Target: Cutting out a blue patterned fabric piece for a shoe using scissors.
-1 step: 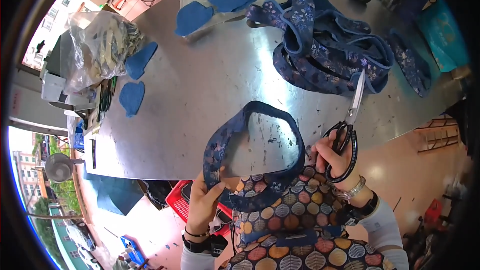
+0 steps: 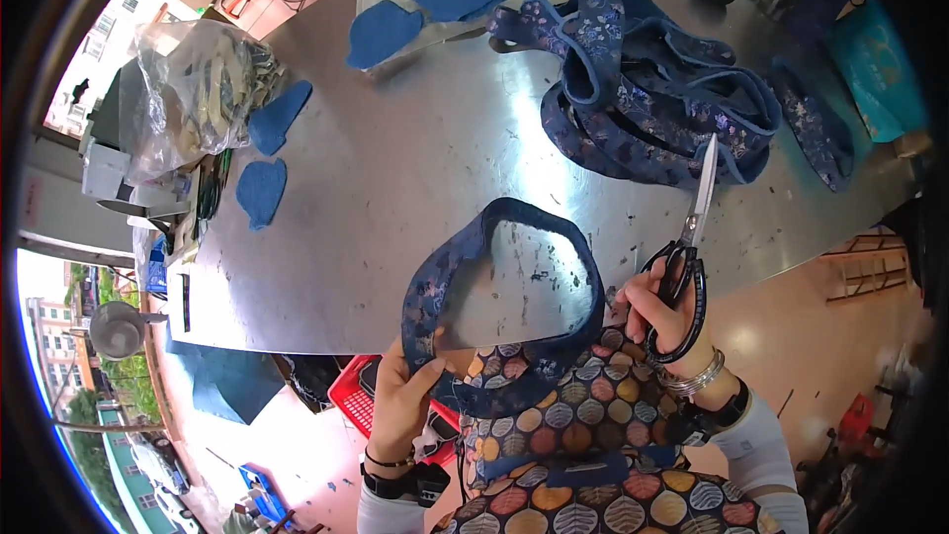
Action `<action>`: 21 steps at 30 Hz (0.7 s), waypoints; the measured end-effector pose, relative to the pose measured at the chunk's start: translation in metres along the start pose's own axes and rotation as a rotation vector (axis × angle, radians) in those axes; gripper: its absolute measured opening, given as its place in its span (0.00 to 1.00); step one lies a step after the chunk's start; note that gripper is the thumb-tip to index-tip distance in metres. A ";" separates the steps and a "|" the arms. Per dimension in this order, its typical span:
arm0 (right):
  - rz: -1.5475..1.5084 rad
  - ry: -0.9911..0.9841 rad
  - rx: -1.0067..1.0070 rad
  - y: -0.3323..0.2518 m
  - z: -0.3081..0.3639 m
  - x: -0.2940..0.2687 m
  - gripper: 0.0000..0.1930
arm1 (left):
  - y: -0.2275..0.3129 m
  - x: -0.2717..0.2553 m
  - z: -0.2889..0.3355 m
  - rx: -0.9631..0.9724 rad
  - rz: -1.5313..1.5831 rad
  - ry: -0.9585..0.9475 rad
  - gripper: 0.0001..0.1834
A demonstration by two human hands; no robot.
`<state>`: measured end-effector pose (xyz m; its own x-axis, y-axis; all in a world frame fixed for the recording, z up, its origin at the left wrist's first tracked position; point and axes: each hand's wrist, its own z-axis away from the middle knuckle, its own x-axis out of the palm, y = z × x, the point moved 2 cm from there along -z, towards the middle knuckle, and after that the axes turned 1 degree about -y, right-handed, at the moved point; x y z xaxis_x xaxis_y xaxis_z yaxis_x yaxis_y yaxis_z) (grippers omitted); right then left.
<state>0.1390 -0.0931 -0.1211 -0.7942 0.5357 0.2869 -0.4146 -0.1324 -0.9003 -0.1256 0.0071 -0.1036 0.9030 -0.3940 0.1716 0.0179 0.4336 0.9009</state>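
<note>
A loop of dark blue flowered fabric strip (image 2: 427,282) hangs at the table's near edge, partly in front of my leaf-print apron. My left hand (image 2: 403,396) pinches its lower left side between thumb and fingers. In my right hand (image 2: 664,321) are black-handled scissors (image 2: 704,200), blades together and pointing away from me. The blade tip overlaps the near side of a heap of the same flowered fabric (image 2: 643,109) in this view. My right fingertips are close to the loop's right side; whether they touch it I cannot tell.
Blue fabric pieces (image 2: 386,35) lie at the far side and left of the metal table (image 2: 336,247). A clear plastic bag (image 2: 193,99) of cut pieces stands at the left. A flowered piece (image 2: 813,129) and a turquoise bag (image 2: 875,69) are far right. Below is a red basket (image 2: 348,399).
</note>
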 end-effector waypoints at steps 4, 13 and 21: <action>0.212 -0.023 -0.066 -0.005 0.001 0.004 0.11 | 0.001 0.001 -0.001 -0.012 0.052 -0.024 0.16; 1.102 0.005 -0.351 -0.023 -0.017 0.028 0.26 | -0.002 -0.003 -0.001 -0.038 0.096 -0.006 0.16; 0.769 0.020 -0.313 -0.005 -0.039 0.029 0.15 | 0.004 -0.009 0.000 0.117 0.100 -0.241 0.23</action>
<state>0.1348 -0.0446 -0.1213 -0.7961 0.4059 -0.4488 0.3858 -0.2308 -0.8932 -0.1333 0.0121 -0.1014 0.7696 -0.5411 0.3390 -0.1281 0.3893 0.9122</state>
